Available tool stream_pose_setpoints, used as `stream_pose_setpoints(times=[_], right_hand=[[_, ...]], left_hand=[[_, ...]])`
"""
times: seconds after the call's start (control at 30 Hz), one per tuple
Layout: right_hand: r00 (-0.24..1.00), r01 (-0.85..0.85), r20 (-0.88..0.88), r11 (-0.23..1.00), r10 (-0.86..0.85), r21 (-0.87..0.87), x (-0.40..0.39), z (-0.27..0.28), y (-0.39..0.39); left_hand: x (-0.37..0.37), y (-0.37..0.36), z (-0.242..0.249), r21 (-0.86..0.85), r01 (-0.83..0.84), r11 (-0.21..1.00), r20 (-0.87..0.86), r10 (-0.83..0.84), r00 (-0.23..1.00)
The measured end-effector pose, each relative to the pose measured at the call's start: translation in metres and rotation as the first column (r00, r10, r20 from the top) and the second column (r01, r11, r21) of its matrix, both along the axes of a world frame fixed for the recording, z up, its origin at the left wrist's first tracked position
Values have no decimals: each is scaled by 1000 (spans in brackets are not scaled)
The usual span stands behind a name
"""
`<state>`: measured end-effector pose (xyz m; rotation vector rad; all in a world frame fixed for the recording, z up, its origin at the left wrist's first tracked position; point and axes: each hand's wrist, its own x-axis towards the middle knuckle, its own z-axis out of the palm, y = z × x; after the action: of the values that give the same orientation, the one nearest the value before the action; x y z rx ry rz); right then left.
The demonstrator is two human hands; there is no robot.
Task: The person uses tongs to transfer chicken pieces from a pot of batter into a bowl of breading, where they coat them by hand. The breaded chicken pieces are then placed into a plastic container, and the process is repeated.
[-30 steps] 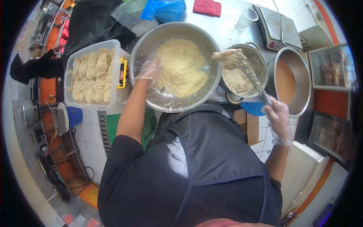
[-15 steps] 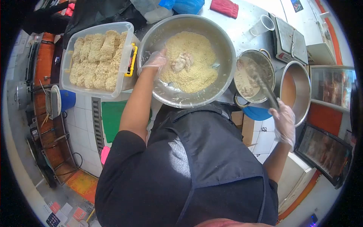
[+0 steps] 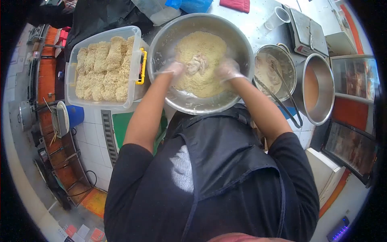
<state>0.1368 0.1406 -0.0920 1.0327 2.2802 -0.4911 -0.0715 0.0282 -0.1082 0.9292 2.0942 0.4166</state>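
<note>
- Left hand (image 3: 173, 68) nine o'clock, right hand (image 3: 229, 70) three in mixing bowl (image 3: 163, 46); fingers blurred, cannot tell spread.
- Cover battered meat (image 3: 196, 64) evenly with breading (image 3: 203, 42).

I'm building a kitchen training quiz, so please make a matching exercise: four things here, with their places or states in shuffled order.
1. Pale wet piece
2. Tongs
3. Plastic tub
4. Cloth

A. Holding rows of crumb-coated pieces
B. Reddish, at the picture's top edge
C. Among loose crumbs in the large bowl
D. Resting partly over the pot

Pairs: 1-C, 2-D, 3-A, 4-B
</note>
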Motion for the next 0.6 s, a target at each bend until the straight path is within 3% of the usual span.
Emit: stream_pose_setpoints(times=[0.07,0.13,0.17,0.2,0.23,0.27,0.3,0.33,0.37,0.4,0.43,0.47,0.5,0.53,0.57,0.6], right_hand=[[928,330,-151,940,-340,-91,-4,0,-45],[968,146,-240,937,-70,316,3,-53,-103],[968,139,-242,938,-62,316,19,-146,-102],[791,266,-555,962,-258,-67,34,-233,-113],[499,236,-700,858,-510,-457,9,-312,-139],[500,236,-700,858,-510,-457,20,-232,-107],[456,373,-412,590,-789,-716,9,-131,-101],[360,486,-47,231,-932,-843,-9,-19,-94],[360,492,-40,226,-932,-841,-10,1,-88],[109,441,46,7,-993,-897,-9,14,-79],[-137,332,157,-195,-978,-923,-8,16,-71],[-5,491,-202,174,-979,-854,4,-38,-50],[177,575,-512,511,-841,-639,14,-90,-34],[179,618,-499,492,-848,-613,6,-58,-25],[179,659,-488,472,-854,-585,-3,-21,-16],[378,650,-552,638,-743,-413,-1,-25,0]], left_hand=[[53,-23,25,-41,-231,972,219,235,947],[102,-48,54,-129,-450,884,411,460,787],[124,-55,68,-184,-540,821,490,553,674],[120,-53,77,-248,-612,751,555,628,545],[114,-56,48,-248,-611,752,554,628,547],[106,-63,-8,-138,-689,712,797,493,349],[98,-70,-39,-66,-774,630,951,274,142],[87,-71,-21,-73,-774,629,950,279,138],[74,-67,20,-72,-811,580,960,262,102],[64,-65,42,-71,-846,528,968,240,69],[56,-68,31,-76,-848,525,968,244,64],[48,-69,9,57,-854,517,897,348,271],[40,-65,-4,191,-829,525,772,441,458],[31,-55,0,196,-831,520,772,440,458],[23,-42,12,222,-719,658,599,490,634],[14,-28,28,203,-590,782,394,486,780]])
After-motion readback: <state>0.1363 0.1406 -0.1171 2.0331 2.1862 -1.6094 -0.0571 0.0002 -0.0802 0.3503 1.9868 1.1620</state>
